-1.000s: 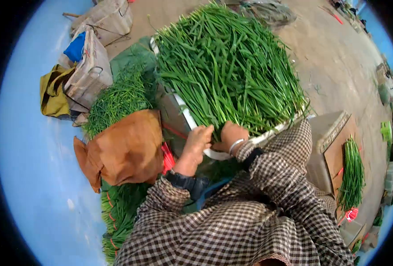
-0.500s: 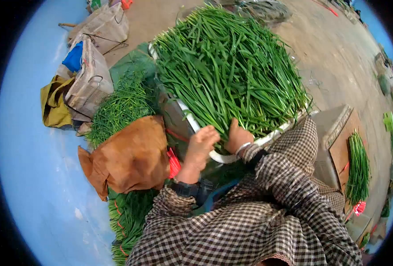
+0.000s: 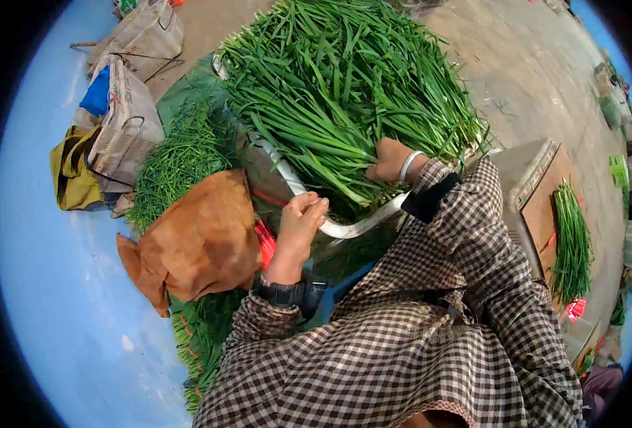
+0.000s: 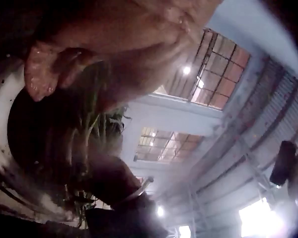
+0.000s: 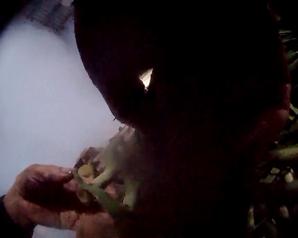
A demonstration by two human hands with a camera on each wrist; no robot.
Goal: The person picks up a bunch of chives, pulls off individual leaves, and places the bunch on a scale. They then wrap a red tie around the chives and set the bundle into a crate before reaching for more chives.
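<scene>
Long green leafy stalks (image 3: pixel 344 78) are heaped in a white-rimmed container (image 3: pixel 362 227). At the heap's near edge my right hand (image 3: pixel 393 160), with a bracelet at the wrist, grips some stalks. My left hand (image 3: pixel 298 227) hangs beside the near left rim, fingers loosely bent, with nothing visible in it. The left wrist view has my left hand (image 4: pixel 124 44) across the top, stalks (image 4: pixel 92 124) beyond it. Seen from the right wrist, my right hand (image 5: pixel 188 99) is a dark shape hiding much of its grip, and pale stalk ends (image 5: pixel 107 173) stick out towards my left hand (image 5: pixel 49 198).
A brown cloth-like cover (image 3: pixel 205 235) lies left of my left arm, below thin greens (image 3: pixel 184 160). Crates (image 3: pixel 123 110) and a yellow bag (image 3: pixel 77 167) stand at far left. Right of my knee, a tied green bundle (image 3: pixel 571 246) lies on a brown board.
My hands have moved apart: the right went up and right along the heap's near edge, the left slightly down and left. Stalks near the corner have shifted, and more white rim shows.
</scene>
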